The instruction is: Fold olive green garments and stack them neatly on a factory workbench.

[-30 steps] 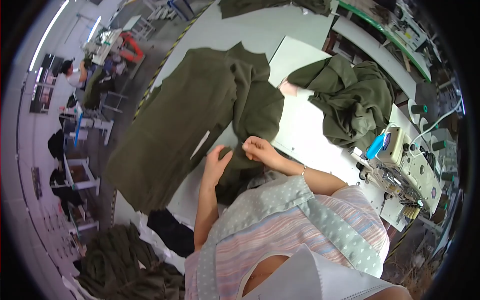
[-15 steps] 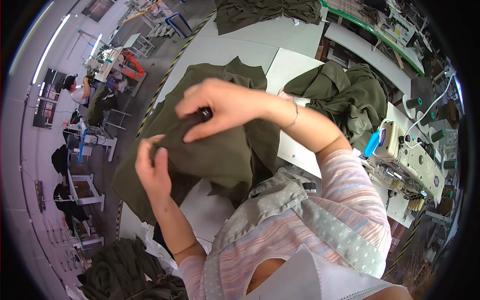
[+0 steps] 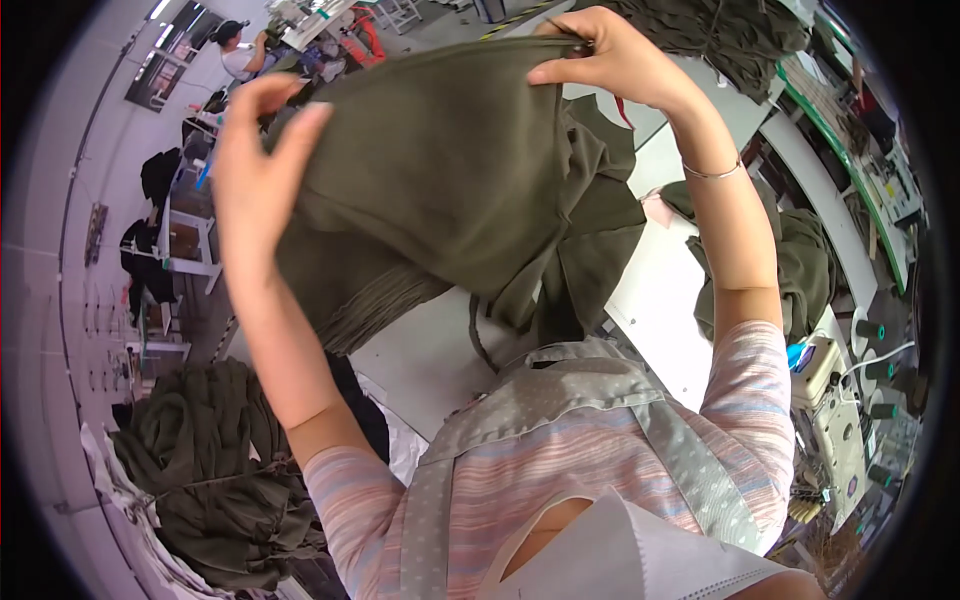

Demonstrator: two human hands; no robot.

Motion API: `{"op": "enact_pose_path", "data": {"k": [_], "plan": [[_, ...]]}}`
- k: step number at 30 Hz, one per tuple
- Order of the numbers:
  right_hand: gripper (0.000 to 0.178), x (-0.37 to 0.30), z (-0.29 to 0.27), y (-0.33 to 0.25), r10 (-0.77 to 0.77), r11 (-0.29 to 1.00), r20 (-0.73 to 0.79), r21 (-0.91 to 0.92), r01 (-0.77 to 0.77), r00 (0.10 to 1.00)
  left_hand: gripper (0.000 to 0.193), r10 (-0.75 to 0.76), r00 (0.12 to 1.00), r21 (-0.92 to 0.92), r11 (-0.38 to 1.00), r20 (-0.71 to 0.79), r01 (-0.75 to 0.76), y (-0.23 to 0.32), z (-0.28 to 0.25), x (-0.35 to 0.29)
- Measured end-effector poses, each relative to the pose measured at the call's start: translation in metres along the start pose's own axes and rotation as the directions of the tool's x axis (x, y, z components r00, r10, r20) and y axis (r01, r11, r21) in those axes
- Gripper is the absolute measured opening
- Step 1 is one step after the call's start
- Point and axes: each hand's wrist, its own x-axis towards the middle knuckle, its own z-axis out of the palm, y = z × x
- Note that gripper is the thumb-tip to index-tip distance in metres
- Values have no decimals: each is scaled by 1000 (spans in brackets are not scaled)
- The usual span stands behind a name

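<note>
An olive-green garment (image 3: 440, 150) is spread and lifted between my two hands above the white table. My left hand (image 3: 262, 150) grips its left edge, the fingers curled over the top and slightly blurred. At the upper right, my right hand (image 3: 625, 60) pinches the other end of its top edge. Something small and dark shows between those fingers, too hidden to name. The lower part of the garment hangs in folds onto the table, with a gathered, pleated section toward me.
More olive-green garments lie in a pile (image 3: 220, 470) at the lower left, a heap (image 3: 790, 260) on the right and a stack (image 3: 710, 30) at the back. A sewing machine (image 3: 835, 420) with thread cones stands at the right. Another person (image 3: 238, 58) sits at the far left.
My hands have moved apart and upward, the right one far to the upper right. The garment, bunched before, is now raised and stretched between them. The view has shifted too.
</note>
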Motion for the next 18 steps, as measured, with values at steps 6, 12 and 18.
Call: {"op": "enact_pose_path", "data": {"k": [6,12,18], "plan": [[10,31,59,-19,-446,880,-228,61,470,865,46,35,985,-113,993,171,-16,32,62,7],[39,-3,107,75,-404,903,-283,-277,329,870,27,-271,962,-316,916,-35,246,40,17,26],[26,-47,126,150,191,962,3,-202,-186,982,25,-231,914,-181,967,-333,179,39,-47,23]]}}
